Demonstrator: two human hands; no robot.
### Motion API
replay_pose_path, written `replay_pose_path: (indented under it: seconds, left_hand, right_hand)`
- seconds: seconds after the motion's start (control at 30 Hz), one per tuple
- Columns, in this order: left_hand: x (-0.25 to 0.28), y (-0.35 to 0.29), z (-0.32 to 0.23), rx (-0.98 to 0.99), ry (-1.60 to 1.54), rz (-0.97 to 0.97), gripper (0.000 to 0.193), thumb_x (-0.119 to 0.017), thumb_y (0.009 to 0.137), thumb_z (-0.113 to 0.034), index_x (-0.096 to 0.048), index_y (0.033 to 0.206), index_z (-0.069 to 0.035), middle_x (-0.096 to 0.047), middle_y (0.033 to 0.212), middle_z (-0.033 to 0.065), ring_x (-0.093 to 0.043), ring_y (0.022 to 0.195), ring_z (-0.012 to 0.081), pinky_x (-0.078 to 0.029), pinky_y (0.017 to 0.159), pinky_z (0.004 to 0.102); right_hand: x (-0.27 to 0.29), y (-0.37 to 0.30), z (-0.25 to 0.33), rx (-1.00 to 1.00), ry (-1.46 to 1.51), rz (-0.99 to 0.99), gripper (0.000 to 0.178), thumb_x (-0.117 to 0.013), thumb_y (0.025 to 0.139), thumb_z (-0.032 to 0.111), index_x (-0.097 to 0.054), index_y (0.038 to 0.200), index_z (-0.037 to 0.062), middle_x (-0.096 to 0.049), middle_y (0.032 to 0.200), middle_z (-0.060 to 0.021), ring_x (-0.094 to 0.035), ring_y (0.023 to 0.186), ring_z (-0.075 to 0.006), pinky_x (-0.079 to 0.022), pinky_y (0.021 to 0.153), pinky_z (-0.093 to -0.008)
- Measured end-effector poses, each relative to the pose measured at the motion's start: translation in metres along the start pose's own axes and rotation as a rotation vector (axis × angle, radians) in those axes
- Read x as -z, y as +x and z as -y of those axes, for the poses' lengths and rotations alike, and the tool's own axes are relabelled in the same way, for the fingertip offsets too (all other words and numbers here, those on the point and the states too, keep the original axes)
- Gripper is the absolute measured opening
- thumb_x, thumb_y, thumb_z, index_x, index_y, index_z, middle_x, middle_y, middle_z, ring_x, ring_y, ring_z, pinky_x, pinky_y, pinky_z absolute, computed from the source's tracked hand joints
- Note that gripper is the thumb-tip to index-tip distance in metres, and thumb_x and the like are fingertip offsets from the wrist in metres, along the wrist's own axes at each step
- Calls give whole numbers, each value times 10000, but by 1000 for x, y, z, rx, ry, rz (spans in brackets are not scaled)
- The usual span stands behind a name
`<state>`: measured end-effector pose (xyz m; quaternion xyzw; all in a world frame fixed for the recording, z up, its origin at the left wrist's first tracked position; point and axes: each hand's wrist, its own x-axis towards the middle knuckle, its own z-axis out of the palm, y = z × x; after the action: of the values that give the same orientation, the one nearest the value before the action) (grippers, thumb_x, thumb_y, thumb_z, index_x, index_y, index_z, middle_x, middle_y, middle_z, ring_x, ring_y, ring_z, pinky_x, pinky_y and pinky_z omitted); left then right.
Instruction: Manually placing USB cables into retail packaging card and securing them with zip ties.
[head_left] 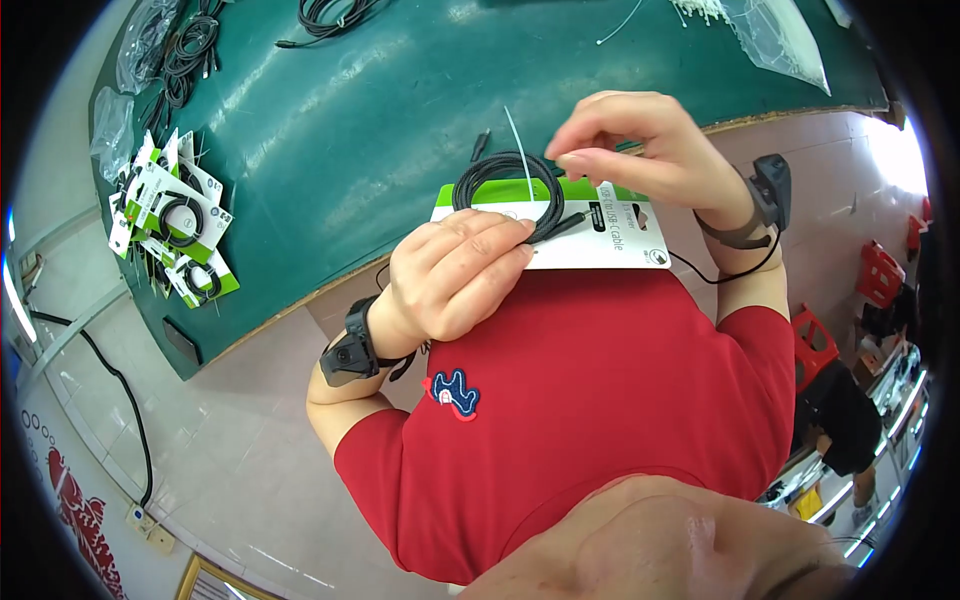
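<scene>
A coiled black cable (463, 193) with a braided look lies on a white and green packaging card (640, 258), held close to the table's near edge. My left hand (458, 275) presses the coil against the card, fingers closed over its lower left side. A thin white cable tie (519, 145) passes at the coil and its free end sticks up and away. To the right of it, above the card, is my right hand (640, 150). Its curled index finger and thumb are slightly apart with nothing visible between them, and the tie is clear of its fingertips.
Carded cables (175, 215) are piled at the table's left end, with loose black cables (190, 50) and clear bags behind them. Another coil (335, 15) lies at the far edge. A bag of white ties (775, 45) sits far right. Red chairs (880, 272) stand beyond.
</scene>
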<state>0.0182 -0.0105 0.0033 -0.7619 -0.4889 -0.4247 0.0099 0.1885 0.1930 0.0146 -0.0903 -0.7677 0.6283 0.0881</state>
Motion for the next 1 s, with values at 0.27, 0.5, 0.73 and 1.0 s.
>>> replay_pose_path:
  seconds: [0.27,0.5,0.73,1.0]
  left_hand:
    - [-3,-1,6,-23,16,36,180,-697,622,-20,-673,799,4,-701,895,129,-694,768,242,-559,626,306]
    - [-6,-4,8,44,-10,53,194,-722,623,-6,-666,809,-13,-703,895,111,-694,752,239,-558,633,308]
    - [-10,-9,15,131,-96,45,233,-759,614,16,-646,813,-29,-705,890,93,-693,734,237,-549,623,307]
    - [-11,-6,16,166,-103,55,221,-760,607,15,-629,778,-37,-708,885,87,-702,740,228,-539,611,299]
  right_hand:
    - [-23,21,-27,-28,-156,-38,94,-711,873,81,-685,922,5,-620,851,-20,-535,674,-67,-427,570,-219]
    - [-31,18,-23,99,-73,-33,84,-720,841,30,-669,906,14,-647,873,-21,-542,667,-74,-431,545,-223]
    - [-25,19,-34,512,-175,-1,167,-706,775,-68,-658,914,13,-680,934,-71,-595,678,-164,-471,556,-264]
    - [-23,18,-35,726,-476,32,221,-699,693,-29,-666,909,8,-660,903,-106,-604,679,-239,-489,546,-321]
